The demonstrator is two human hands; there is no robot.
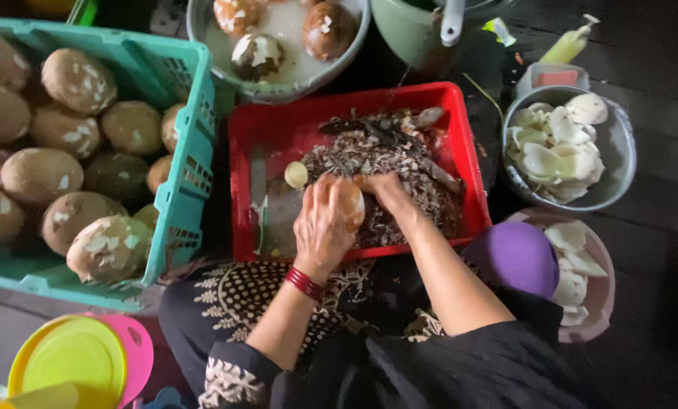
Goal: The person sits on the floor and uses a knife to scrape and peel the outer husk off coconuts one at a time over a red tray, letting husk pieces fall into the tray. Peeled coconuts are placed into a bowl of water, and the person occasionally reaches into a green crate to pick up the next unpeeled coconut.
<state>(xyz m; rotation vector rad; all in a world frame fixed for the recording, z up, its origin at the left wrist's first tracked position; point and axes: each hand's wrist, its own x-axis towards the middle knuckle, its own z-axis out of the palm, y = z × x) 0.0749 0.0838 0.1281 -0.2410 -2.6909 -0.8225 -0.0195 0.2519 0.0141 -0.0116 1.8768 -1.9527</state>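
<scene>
You are sitting low over a dark plank floor (657, 250), with containers crowded all round your knees. Straight ahead sits a red plastic tray (460, 98), its bottom covered with a heap of brown shavings (399, 163) and a small pale offcut (296, 174) near its middle. Your left hand (320, 223), with red bangles (303, 283) at the wrist, is curled over a peeled coconut (349, 204) held just above the shavings, fingers wrapped round its top. Your right hand (384, 189) touches the same coconut from the far side; I cannot tell whether it grips a tool. To your left a teal crate (191, 174) holds many brown, partly scraped coconuts (78, 79). Beyond the tray a grey basin (278, 89) holds more coconuts in cloudy water. To your right a grey bowl (619, 151) is filled with white coconut pieces (555, 144), and a pink bowl (600, 303) nearer you holds more, half hidden by a purple round thing (515, 257). Yellow and pink lids (74, 356) lie by your left knee.
</scene>
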